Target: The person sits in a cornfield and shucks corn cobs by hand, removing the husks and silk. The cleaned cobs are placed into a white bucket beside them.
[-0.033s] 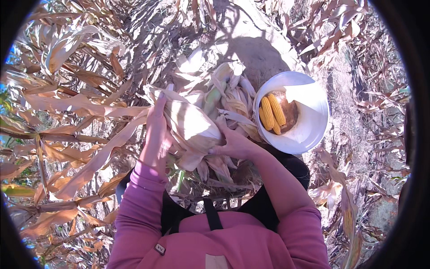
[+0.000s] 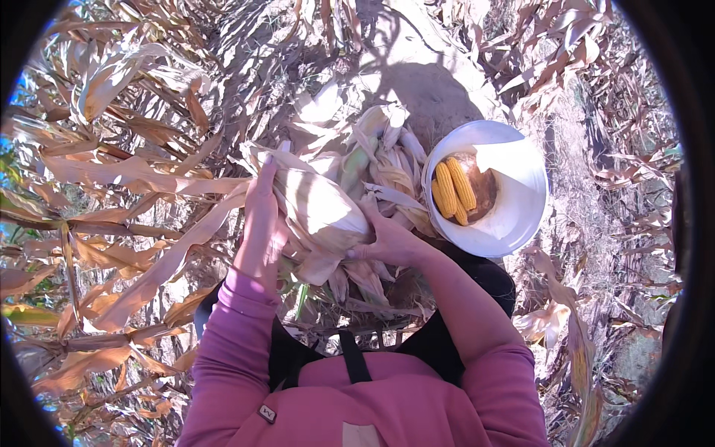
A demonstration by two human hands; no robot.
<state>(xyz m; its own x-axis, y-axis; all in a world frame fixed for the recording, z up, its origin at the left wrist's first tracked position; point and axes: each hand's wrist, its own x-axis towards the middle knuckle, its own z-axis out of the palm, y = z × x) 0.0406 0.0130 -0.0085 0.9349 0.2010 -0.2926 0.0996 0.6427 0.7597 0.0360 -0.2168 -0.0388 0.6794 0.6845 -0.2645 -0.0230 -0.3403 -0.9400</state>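
Observation:
Between my two hands lies an ear of corn (image 2: 322, 203) wrapped in pale, dry husk. My left hand (image 2: 261, 216) is closed on its left end, with the thumb up along the husk. At its right end my right hand (image 2: 391, 240) grips it between thumb and fingers. The kernels are hidden by the husk. Just beyond and below it is a heap of loose husks (image 2: 391, 167), some with a greenish tint. A white bucket (image 2: 525, 212) stands to the right of my right hand, with several bare yellow cobs (image 2: 456, 186) in it.
Dry corn stalks (image 2: 119, 223) and long leaves crowd the left side, one leaf reaching close to my left hand. More dry leaves (image 2: 570, 37) lie at the far right. A dry stalk with leaves (image 2: 577, 350) lies at the near right. Shadowed bare soil (image 2: 432, 93) shows beyond the husk heap.

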